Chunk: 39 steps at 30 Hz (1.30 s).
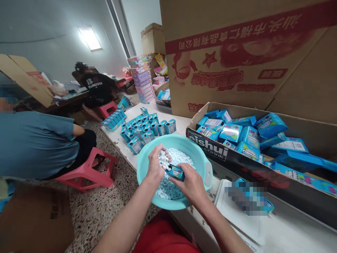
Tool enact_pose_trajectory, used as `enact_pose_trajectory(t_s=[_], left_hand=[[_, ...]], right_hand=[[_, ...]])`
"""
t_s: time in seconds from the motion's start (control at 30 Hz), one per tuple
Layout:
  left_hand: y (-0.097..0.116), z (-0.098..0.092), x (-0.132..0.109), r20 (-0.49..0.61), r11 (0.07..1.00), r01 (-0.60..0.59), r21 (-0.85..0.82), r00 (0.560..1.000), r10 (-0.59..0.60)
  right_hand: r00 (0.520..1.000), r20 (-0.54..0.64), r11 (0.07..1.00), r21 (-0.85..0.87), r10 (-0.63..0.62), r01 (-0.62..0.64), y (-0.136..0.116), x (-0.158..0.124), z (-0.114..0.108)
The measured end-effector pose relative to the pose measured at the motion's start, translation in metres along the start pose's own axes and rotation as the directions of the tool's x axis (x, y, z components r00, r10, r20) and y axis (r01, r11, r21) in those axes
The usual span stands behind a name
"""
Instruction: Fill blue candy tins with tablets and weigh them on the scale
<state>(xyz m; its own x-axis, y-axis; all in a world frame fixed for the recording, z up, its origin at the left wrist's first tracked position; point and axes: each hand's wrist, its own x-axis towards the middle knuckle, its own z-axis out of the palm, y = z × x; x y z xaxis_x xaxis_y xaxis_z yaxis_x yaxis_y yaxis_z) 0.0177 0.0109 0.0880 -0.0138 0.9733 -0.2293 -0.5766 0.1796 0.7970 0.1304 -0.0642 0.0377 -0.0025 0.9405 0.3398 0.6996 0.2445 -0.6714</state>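
Observation:
A turquoise plastic basin (144,189) stands at the table's edge in front of me, partly filled with small white candies (171,189). Above it, my left hand (156,163) is cupped around a handful of the same candies (163,161). My right hand (190,181) grips a small blue candy box (176,172) between thumb and fingers. The box lies tilted, its dark open end against the candies in my left palm. Beyond the basin, several similar blue boxes (139,131) stand upright in a cluster, many with dark openings showing.
On the right, a long cardboard tray (207,147) holds blue boxes in a heap. A white scale (237,214) sits before it. A large carton (252,52) rises behind. Pink and purple boxes (142,79) are stacked at the back. Two people sit at left, one on a red stool (89,172).

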Motion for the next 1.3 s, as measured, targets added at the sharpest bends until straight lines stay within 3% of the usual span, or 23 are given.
enact_pose_trajectory(t_s=[0.33, 0.47, 0.67, 0.8, 1.0, 1.3], left_hand=[[-0.003, -0.002, -0.005, 0.002, 0.994, -0.067, 0.090, 0.998, 0.067], [-0.005, 0.001, -0.005, 0.015, 0.989, -0.057, 0.137, 0.998, 0.056], [-0.006, 0.003, -0.007, 0.076, 0.983, -0.085, 0.161, 0.994, 0.074], [-0.008, 0.000, -0.006, 0.057, 0.976, -0.112, 0.188, 0.993, 0.103], [-0.009, -0.002, -0.007, 0.111, 0.963, -0.135, 0.234, 0.988, 0.112], [-0.008, 0.001, -0.013, 0.076, 0.972, -0.087, 0.218, 0.994, 0.072]], right_hand=[[0.999, -0.036, 0.998, 0.055, 0.022, -0.020, 0.000, -0.001, -0.001], [0.999, 0.008, 0.999, 0.016, -0.047, 0.046, -0.003, -0.001, -0.003], [0.997, -0.067, 0.998, 0.052, -0.029, 0.032, -0.001, -0.001, -0.002], [0.997, -0.066, 0.997, 0.061, -0.032, 0.036, 0.001, -0.002, -0.002], [0.998, -0.007, 0.998, 0.013, -0.054, 0.055, -0.001, -0.002, -0.004], [0.999, -0.049, 0.996, 0.090, -0.019, 0.024, 0.000, -0.001, -0.004]])
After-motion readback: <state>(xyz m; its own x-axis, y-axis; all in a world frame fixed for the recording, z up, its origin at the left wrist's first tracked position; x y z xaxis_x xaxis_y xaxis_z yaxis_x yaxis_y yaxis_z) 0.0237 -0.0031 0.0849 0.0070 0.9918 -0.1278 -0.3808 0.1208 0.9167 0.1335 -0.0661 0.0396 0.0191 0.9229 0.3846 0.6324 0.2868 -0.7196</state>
